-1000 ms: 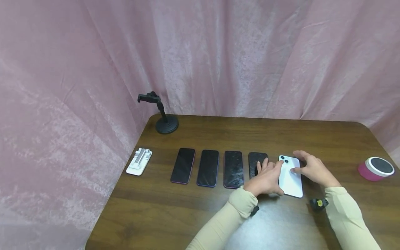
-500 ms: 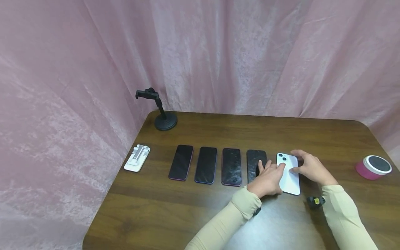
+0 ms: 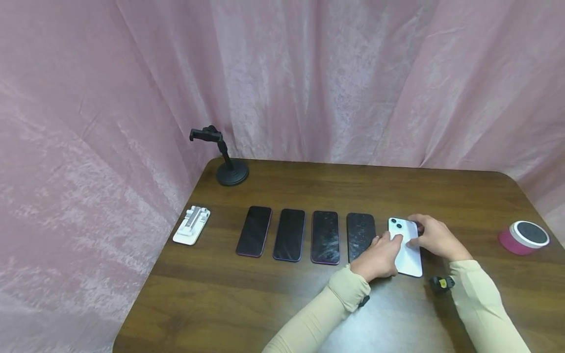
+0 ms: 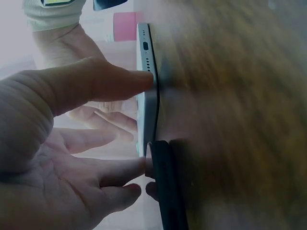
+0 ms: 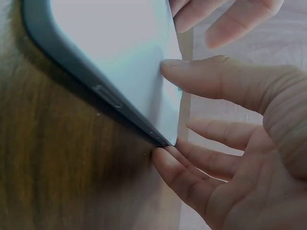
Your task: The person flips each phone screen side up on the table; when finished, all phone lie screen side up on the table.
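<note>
A white smartphone point(image 3: 408, 259) lies back side up at the right end of a row of phones, its two camera lenses toward the far side. My right hand point(image 3: 439, 240) pinches its far right corner, thumb on the white back and fingertips along the edge, as the right wrist view shows. On its left side, my left hand point(image 3: 378, 257) has its thumb against the phone's lower edge and a forefinger over the back. Other left fingertips reach the raised-looking rim of a black smartphone point(image 3: 360, 231), partly covered by that hand in the head view.
Three more dark-screened smartphones, including one smudged phone point(image 3: 325, 240), line up to the left. A white folding phone stand point(image 3: 191, 226) lies at the table's left edge; a black phone holder point(image 3: 232, 171) stands behind. A pink-and-white round object point(image 3: 523, 238) sits at the right.
The left fingers, spread over the black phone before, have drawn in toward the white phone, baring more of the black screen. The right hand keeps its place at the white phone's corner.
</note>
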Tool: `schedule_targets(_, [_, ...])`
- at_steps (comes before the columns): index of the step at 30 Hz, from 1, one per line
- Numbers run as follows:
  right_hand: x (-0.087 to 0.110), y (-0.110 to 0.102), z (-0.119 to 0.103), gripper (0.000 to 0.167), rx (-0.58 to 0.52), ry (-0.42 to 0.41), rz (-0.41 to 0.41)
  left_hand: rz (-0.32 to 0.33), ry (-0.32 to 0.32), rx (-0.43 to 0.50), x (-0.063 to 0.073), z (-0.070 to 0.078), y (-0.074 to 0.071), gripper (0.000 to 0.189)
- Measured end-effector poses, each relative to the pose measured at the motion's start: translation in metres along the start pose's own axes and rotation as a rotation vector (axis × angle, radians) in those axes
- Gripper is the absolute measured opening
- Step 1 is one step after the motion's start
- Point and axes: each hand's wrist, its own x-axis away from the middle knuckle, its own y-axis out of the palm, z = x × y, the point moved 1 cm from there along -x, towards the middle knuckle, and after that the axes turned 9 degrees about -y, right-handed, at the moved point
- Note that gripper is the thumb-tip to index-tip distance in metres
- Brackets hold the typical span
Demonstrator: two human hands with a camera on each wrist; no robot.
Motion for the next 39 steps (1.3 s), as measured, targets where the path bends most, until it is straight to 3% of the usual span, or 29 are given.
schedule_targets(7, [0.001, 0.007, -0.001, 0.066, -0.015, 0.009, -0.011, -0.025, -0.041, -0.006, 0.005, 0.001, 0.006, 0.068])
schedule_targets(16, [0.0, 0.009, -0.002, 0.067, -0.015, 0.005, -0.009, 0.019, 0.027, -0.052, 0.005, -0.002, 0.01, 0.053])
schedule_targets(24, [-0.001, 0.008, -0.004, 0.065, -0.038, 0.018, 0.008, 0.011, 0.01, -0.06, 0.003, 0.001, 0.009, 0.047])
schedule_targets(31, [-0.002, 0.004, -0.006, 0.069, -0.063, 0.004, 0.034, 0.041, 0.046, -0.059, 0.002, 0.006, 0.012, 0.045])
schedule_targets(39, [-0.005, -0.002, -0.008, 0.077, -0.091, -0.011, 0.02, 0.006, 0.009, -0.048, -0.004, 0.006, 0.008, 0.045])
